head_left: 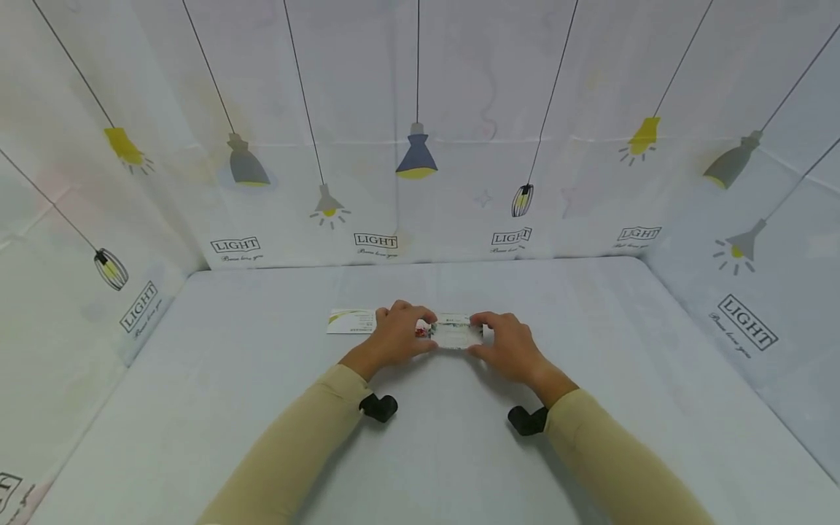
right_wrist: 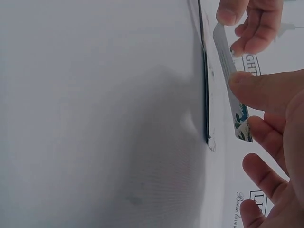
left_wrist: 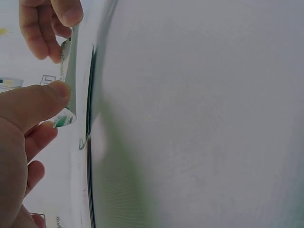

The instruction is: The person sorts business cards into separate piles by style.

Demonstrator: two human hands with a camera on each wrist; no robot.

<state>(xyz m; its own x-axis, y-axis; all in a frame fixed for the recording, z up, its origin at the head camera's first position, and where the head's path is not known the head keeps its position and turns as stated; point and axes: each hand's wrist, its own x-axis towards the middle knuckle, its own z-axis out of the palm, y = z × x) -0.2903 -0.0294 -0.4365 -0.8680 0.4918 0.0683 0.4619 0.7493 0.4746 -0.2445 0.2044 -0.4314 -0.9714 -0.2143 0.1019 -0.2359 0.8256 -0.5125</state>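
A small flat white piece with green and floral print [head_left: 453, 335], perhaps a card or a packet, is held between the two hands. My left hand [head_left: 397, 334] pinches its left end between thumb and fingers. The right end is pinched the same way by my right hand [head_left: 513, 348]. Both wrist views show the printed piece [left_wrist: 71, 90] tilted and raised just off the table. Beneath it, a thin flat thing with a dark edge [right_wrist: 206, 95] lies on the table, apart from the held piece. What that lower thing is, I cannot tell.
A white card with a yellow-green curve [head_left: 351, 321] lies on the table left of the left hand, partly hidden by it. The white-covered table [head_left: 420, 452] meets a lamp-printed cloth [head_left: 453, 211] at the back and sides.
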